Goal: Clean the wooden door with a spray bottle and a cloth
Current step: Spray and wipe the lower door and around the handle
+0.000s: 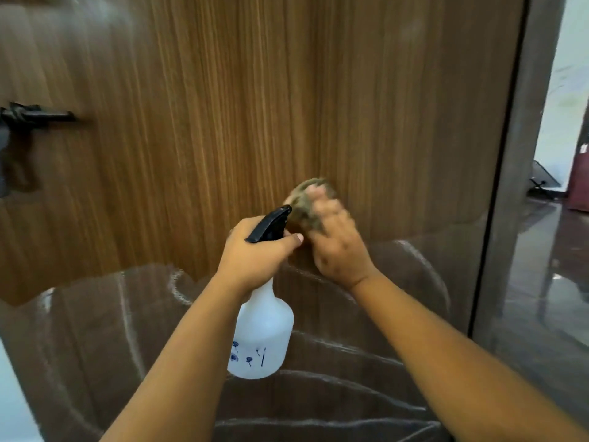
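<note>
Left grip (255,253) wraps the spray bottle (261,330) neck, bottle hanging low; right grip (338,247) presses a bunched cloth (307,199) on the door (223,106), approx. mid-panel. We judge bottle light & slick, cloth soft; keep holding at neck.

Wooden door (223,106): brown wood-grain face with fine vertical streaks, smooth, low satin sheen.
Door handle (35,116), far left: black, matt, looks like metal.
Spray bottle (263,333): translucent white plastic body, smooth, small blue printed marks; trigger head (271,226) black plastic, slightly glossy.
Cloth (307,204): soft, fuzzy, grey-brown fabric, blurred.
Floor (318,393): dark brown polished stone with white veins, highly glossy, mirror-like.
Door frame (516,186), right: grey-brown, smooth, matt.
</note>
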A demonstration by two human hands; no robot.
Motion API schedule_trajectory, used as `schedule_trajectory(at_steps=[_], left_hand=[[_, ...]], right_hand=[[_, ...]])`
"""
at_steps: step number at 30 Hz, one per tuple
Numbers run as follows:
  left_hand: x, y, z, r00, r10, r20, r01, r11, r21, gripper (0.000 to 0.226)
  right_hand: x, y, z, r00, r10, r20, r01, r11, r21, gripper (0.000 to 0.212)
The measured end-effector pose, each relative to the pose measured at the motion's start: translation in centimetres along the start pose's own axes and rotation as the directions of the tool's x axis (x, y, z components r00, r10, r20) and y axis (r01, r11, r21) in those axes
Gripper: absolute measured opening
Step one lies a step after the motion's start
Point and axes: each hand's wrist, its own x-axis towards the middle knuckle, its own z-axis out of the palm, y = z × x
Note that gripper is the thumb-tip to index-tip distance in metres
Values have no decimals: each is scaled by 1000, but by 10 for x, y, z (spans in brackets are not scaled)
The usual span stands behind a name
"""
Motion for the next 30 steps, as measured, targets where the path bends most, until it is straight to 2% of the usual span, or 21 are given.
schedule_trajectory(at_steps=[1, 2, 3, 5, 7, 8, 10, 11, 12, 15, 18, 21, 23, 24, 25, 26, 27, 28, 29, 30], left_hand=[[4, 0, 9, 1000, 0, 13, 0, 1000, -9, 17], [6, 0, 17, 1000, 3, 19, -3, 1000, -6, 17], [9, -1, 26, 1000, 9, 25, -9, 1000, 3, 18], [13, -2, 39, 999, 21, 32, -21, 1000, 22, 20], [14, -4, 47, 999, 28, 40, -29, 999, 30, 20], [14, -5, 51, 999, 33, 43, -34, 999, 35, 19], [11, -9, 56, 998, 47, 30, -49, 998, 50, 20], [8, -11, 59, 999, 48, 20, -49, 997, 56, 22], [5, -13, 62, 999, 40, 15, -41, 997, 60, 23], [-3, -20, 75, 999, -11, 30, 10, 998, 60, 24], [-9, -26, 89, 998, -50, 50, 47, 998, 44, 26], [-16, -33, 93, 997, -44, 58, 41, 997, 59, 27], [-22, -39, 88, 997, -26, 77, 21, 998, 66, 28], [-25, -42, 85, 996, -24, 87, 19, 998, 62, 28], [-28, -44, 83, 995, -27, 95, 22, 998, 53, 28], [-29, -47, 82, 995, -31, 97, 27, 999, 44, 28], [-29, -49, 83, 995, -37, 92, 34, 999, 40, 27], [-30, -51, 84, 995, -46, 84, 43, 998, 36, 26], [-31, -52, 86, 996, -53, 78, 50, 998, 32, 27], [-31, -52, 87, 996, -56, 74, 54, 998, 26, 28]], right_hand=[[-5, 9, 0, 986, -147, 76, 146, 989, 21, 35], [-9, 26, -3, 975, -200, 98, 199, 980, 20, 36], [-13, 46, -9, 981, -174, 91, 174, 985, 10, 39], [-29, 89, -21, 1000, 7, 3, -7, 998, -58, 43], [-49, 129, -38, 954, 281, -102, -294, 946, -140, 43], [-60, 148, -49, 879, 454, -148, -473, 869, -147, 40], [-85, 181, -71, 612, 763, -208, -786, 615, -59, 35], [-97, 194, -81, 512, 836, -200, -856, 517, -31, 39], [-105, 201, -88, 461, 871, -169, -886, 461, -40, 42], [-105, 195, -88, 478, 867, -144, -878, 477, -41, 46], [-85, 165, -69, 463, 834, -301, -850, 514, 119, 53], [-83, 155, -64, 599, 733, -322, -732, 665, 150, 51], [-81, 159, -69, 583, 723, -370, -661, 687, 302, 59], [-84, 165, -70, 480, 750, -455, -649, 653, 392, 59], [-89, 174, -73, 300, 791, -533, -681, 569, 461, 57], [-94, 181, -77, 142, 827, -543, -735, 456, 503, 57], [-98, 187, -77, 27, 887, -462, -729, 334, 598, 56], [-103, 187, -76, -5, 937, -350, -744, 230, 628, 54], [-109, 184, -73, 21, 964, -264, -762, 186, 620, 51], [-114, 178, -72, 66, 972, -227, -791, 189, 582, 48]])
